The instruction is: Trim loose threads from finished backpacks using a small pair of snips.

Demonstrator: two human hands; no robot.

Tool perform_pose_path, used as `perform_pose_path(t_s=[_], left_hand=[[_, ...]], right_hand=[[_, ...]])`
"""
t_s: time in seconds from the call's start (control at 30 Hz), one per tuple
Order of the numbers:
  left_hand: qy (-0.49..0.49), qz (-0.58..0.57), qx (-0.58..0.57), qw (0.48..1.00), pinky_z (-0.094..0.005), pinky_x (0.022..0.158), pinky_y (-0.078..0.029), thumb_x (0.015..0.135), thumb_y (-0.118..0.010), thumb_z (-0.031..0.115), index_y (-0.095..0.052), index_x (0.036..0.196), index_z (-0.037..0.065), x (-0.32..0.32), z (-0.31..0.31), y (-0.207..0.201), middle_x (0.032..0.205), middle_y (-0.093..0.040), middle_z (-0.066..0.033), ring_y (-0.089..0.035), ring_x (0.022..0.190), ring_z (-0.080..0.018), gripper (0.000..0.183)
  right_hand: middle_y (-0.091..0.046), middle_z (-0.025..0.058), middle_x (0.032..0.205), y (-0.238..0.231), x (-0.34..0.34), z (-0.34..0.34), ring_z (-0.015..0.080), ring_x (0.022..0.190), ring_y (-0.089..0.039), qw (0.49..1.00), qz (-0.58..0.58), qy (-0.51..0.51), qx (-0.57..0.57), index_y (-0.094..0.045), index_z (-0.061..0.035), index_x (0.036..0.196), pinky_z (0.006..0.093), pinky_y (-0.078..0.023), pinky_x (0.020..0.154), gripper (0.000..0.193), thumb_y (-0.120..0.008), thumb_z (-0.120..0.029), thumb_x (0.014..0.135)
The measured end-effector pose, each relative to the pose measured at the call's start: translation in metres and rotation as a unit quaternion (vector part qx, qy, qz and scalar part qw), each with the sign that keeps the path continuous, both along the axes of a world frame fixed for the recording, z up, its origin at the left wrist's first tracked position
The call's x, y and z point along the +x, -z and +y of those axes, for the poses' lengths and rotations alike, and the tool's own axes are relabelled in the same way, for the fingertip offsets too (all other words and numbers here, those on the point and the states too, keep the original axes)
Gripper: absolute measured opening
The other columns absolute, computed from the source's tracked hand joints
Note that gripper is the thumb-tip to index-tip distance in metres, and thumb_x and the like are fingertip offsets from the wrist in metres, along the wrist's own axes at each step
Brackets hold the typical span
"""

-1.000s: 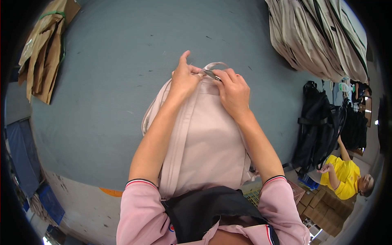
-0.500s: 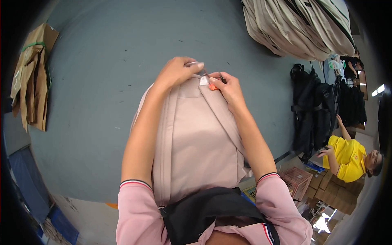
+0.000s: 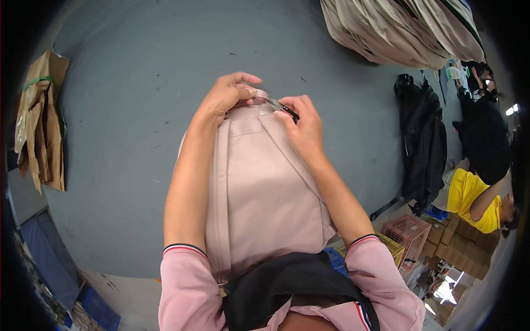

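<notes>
A pale pink backpack [image 3: 270,182] lies on the grey table in front of me, its shoulder straps facing up and its top end pointing away. My left hand [image 3: 223,99] is closed at the top left, pinching the backpack's grab handle [image 3: 261,94] between thumb and fingers. Just to the right, my right hand [image 3: 305,124] is wrapped round small black-handled snips [image 3: 289,113]. Their metal blades point left toward the handle, close to my left fingertips. Whether the blades touch the fabric is too small to tell.
Beige bags [image 3: 397,33] are piled at the far right of the table [image 3: 121,165]. Black backpacks [image 3: 422,138] lie along the right edge. Brown paper [image 3: 47,127] tied with green stands at the left. A person in yellow [image 3: 472,198] is beyond the right edge, near crates [image 3: 406,237].
The snips now show in my right hand, blades toward the handle. The orange piece near my right fingers is out of sight. The person in yellow has turned, an arm by a black bag.
</notes>
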State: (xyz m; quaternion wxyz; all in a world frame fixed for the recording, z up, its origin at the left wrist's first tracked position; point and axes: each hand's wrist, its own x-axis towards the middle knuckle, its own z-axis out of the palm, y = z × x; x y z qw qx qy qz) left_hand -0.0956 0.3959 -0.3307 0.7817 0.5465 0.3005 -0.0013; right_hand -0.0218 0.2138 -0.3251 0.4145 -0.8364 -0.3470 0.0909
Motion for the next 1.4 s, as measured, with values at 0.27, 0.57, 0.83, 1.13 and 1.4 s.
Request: perform_pose_path(t_s=[0.27,0.57,0.83,1.13,1.4], left_hand=[[-0.015,-0.016,-0.015,1.0,-0.0202,0.065,-0.049,0.079,-0.061,0.0,-0.058,0.113,0.002,0.001,-0.003,0.001,0.082,-0.069,-0.0088,-0.057,0.065,-0.0076,0.035],[-0.027,-0.003,0.0,1.0,-0.0202,0.063,-0.049,0.078,-0.061,0.0,-0.056,0.115,-0.001,0.0,-0.004,-0.003,0.082,-0.069,-0.0115,-0.056,0.063,-0.0073,0.037],[-0.037,-0.016,-0.007,0.999,-0.0206,0.063,-0.049,0.079,-0.062,0.002,-0.055,0.114,-0.003,0.0,-0.005,0.001,0.083,-0.069,-0.0119,-0.057,0.064,-0.0084,0.037],[-0.028,-0.005,-0.006,1.0,-0.019,0.061,-0.048,0.08,-0.063,0.003,-0.055,0.113,0.0,-0.002,-0.002,-0.001,0.085,-0.069,-0.0107,-0.056,0.062,-0.0068,0.034],[0.009,-0.083,-0.021,0.996,-0.0237,0.073,-0.052,0.079,-0.061,0.0,-0.059,0.115,-0.002,-0.014,0.0,0.002,0.095,-0.067,-0.0127,-0.062,0.078,-0.0124,0.036]], right_hand=[[-0.053,0.0034,0.087,-0.005,-0.005,0.008,0.0248,0.07,-0.059,0.995,-0.097,-0.003,-0.024,-0.063,-0.0107,0.093,0.037,-0.046,0.06,0.017,-0.068,-0.016,0.078],[-0.055,0.0035,0.087,0.002,-0.004,0.002,0.0245,0.068,-0.059,0.993,-0.115,0.02,0.008,-0.063,-0.0096,0.093,0.037,-0.046,0.058,0.017,-0.069,-0.013,0.077],[-0.055,0.0036,0.086,-0.001,-0.006,0.008,0.0232,0.067,-0.059,0.994,-0.112,-0.004,-0.015,-0.063,-0.0084,0.092,0.0364,-0.045,0.056,0.016,-0.068,-0.013,0.078],[-0.056,0.0051,0.081,-0.008,-0.009,0.009,0.0214,0.069,-0.059,0.991,-0.127,0.009,-0.026,-0.065,-0.0069,0.091,0.0321,-0.046,0.06,0.015,-0.069,-0.011,0.077],[-0.06,0.0053,0.088,0.008,0.009,0.016,0.0178,0.077,-0.059,0.995,0.067,0.053,0.054,-0.062,-0.0037,0.093,0.0302,-0.047,0.068,0.022,-0.071,-0.008,0.074]])
